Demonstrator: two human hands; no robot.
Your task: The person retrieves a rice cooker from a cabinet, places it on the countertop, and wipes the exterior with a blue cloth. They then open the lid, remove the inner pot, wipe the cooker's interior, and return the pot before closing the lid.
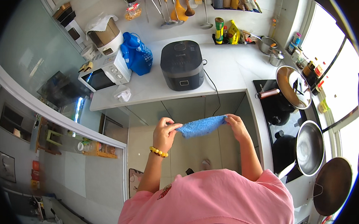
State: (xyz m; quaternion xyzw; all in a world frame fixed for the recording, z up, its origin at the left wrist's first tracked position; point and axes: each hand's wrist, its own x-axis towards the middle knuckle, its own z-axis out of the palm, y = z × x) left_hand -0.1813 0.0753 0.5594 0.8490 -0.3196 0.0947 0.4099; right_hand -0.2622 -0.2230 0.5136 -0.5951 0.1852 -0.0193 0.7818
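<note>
A blue cleaning cloth (pixel 202 126) is stretched between my two hands, above the tiled floor and in front of the counter. My left hand (pixel 164 133) pinches its left end between thumb and fingers; a beaded bracelet circles that wrist. The right end is gripped by my right hand (pixel 236 126). Beyond the cloth, a dark rice cooker (pixel 182 65) stands on the white countertop (pixel 153 86) with its lid down. Its black cord (pixel 217 94) hangs over the counter's front edge.
Left on the counter are a white microwave (pixel 106 71), a blue bag (pixel 136 53) and a crumpled white cloth (pixel 122 93). To the right, a lidded pan (pixel 293 87) and a frying pan (pixel 310 148) sit on the black cooktop (pixel 284 133). Ladles (pixel 206 25) hang on the wall.
</note>
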